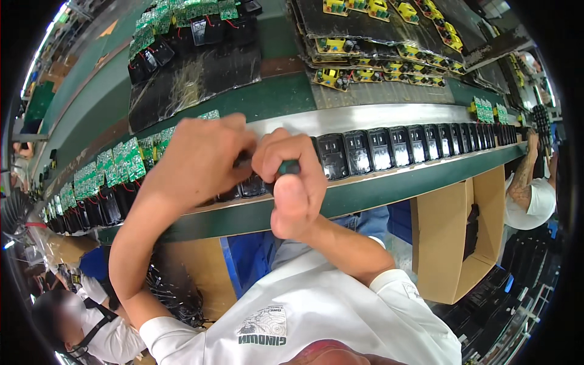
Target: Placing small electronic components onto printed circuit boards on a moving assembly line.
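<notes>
My right hand [292, 176] is closed in a fist round a tool's handle [289, 166], of which only a dark green, rounded end shows; its working end is hidden. Close beside it, my left hand [210, 158] has its fingers curled over the row of black plastic casings, slightly blurred. What lies between those fingers is dark and I cannot make it out. Black casings [331, 155] stand side by side along the bench edge to the right. To the left, green circuit boards [128, 159] with red wires rest on more casings.
Stacked black sheets [389, 45] carry yellow-and-black components at the far right. Another black sheet [194, 91] with green boards lies at the far left. A cardboard box [441, 243] stands below the bench, near a person [532, 194] on the right. Another person [100, 322] sits lower left.
</notes>
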Demonstrator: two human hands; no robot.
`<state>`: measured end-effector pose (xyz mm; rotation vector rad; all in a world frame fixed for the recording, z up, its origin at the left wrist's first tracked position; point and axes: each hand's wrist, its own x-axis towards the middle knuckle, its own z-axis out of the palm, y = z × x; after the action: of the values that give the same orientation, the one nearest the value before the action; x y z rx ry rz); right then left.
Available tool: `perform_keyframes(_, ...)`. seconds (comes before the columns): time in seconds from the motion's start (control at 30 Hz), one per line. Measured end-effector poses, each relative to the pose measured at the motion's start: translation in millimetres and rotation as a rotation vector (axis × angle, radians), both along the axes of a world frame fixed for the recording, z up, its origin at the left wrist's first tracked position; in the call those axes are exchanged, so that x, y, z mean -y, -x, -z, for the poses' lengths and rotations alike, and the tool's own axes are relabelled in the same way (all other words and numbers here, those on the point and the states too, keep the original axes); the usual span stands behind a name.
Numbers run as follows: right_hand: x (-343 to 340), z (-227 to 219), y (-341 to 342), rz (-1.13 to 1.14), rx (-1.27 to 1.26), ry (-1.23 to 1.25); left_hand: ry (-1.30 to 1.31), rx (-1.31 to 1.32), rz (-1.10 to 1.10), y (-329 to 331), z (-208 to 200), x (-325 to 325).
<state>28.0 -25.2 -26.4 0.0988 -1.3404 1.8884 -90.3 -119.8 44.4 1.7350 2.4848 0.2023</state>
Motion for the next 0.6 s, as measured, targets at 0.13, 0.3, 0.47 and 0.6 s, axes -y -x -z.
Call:
perform_keyframes(0.13, 2.3, 8.3, -2.4, -0.017, -0.082, -0.075, 0.007, 0.056, 0.056, 36.6, 4.7, -19.8)
perform_keyframes(0.3, -8.5, 8.9, -3.3, -0.054, -0.079, -0.016, -0.083, 0.225, 0.086, 59.2, 13.4, -47.2)
perform_keyframes(0.47, -11.2, -1.1, -14.0, -0.159, -0.156, 0.238, -0.426, 0.222, -0.162, 40.7, -22.6, -107.8)
perform_keyframes(0.6, -44.4, -24.7, -39.8, -0.114, -0.18, 0.173, -0.323, -0.049, -0.228, 61.0, -47.7, -182.5)
